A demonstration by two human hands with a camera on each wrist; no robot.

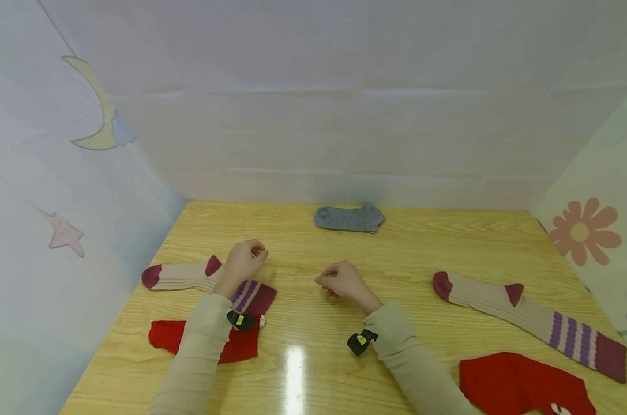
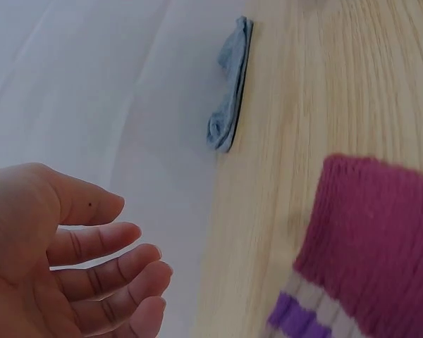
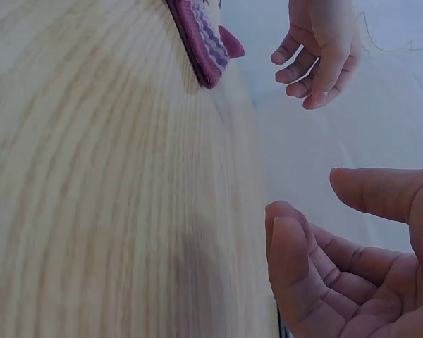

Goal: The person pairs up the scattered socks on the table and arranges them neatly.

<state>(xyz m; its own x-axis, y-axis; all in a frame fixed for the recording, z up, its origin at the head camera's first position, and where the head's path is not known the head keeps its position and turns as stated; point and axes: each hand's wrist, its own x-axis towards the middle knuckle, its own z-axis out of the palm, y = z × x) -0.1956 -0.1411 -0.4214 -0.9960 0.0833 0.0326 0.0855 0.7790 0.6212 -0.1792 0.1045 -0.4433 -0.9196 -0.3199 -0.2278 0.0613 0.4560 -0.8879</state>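
Observation:
My left hand (image 1: 243, 262) hovers above the left striped sock (image 1: 180, 276), its fingers loosely bent around nothing. That sock is beige with a maroon toe, heel and cuff and purple stripes; my wrist covers part of it. To the right, my right hand (image 1: 344, 280) hangs over the middle of the table, thumb and fingers apart and holding nothing. A folded grey ankle sock (image 1: 348, 219) lies at the back edge. In the left wrist view the maroon cuff (image 2: 377, 239) is close beside the left hand.
A red sock (image 1: 240, 346) lies at the left front, partly under my left forearm. On the right are a second beige striped sock (image 1: 484, 297) and another red sock (image 1: 521, 383). Printed cloth (image 1: 313, 138) stands behind and beside the wooden table (image 1: 303, 323).

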